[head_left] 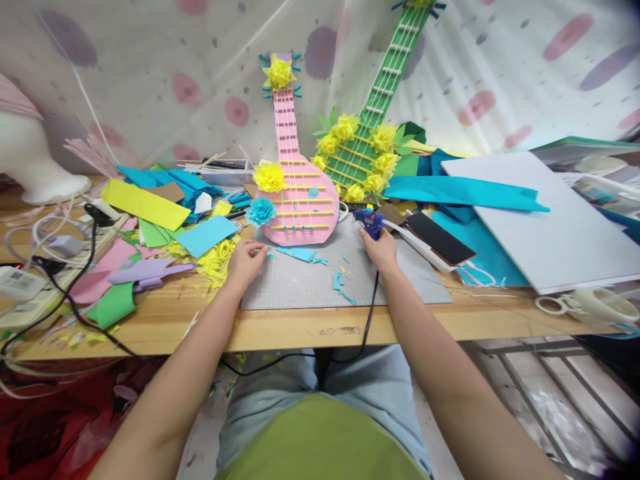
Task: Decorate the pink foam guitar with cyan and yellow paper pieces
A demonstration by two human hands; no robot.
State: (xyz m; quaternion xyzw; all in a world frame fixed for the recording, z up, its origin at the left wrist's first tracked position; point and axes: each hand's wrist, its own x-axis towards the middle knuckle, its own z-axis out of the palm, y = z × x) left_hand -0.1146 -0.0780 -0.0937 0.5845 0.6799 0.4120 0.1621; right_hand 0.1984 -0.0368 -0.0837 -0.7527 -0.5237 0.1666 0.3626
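My right hand grips a blue hot glue gun over the right part of the grey cutting mat. Its black cord runs down over the table edge. At the mat's left side, my left hand is closed in a pinch; a bit of blue shows by the fingertips, too small to name. Between and beyond my hands stands a pink paper guitar with a yellow flower and a blue flower. Blue paper scraps lie in front of it.
Behind leans a green paper guitar with yellow flowers. Coloured paper and yellow shreds are heaped at left, near a power strip. To the right lie a dark phone, a white board, tape rolls and scissors.
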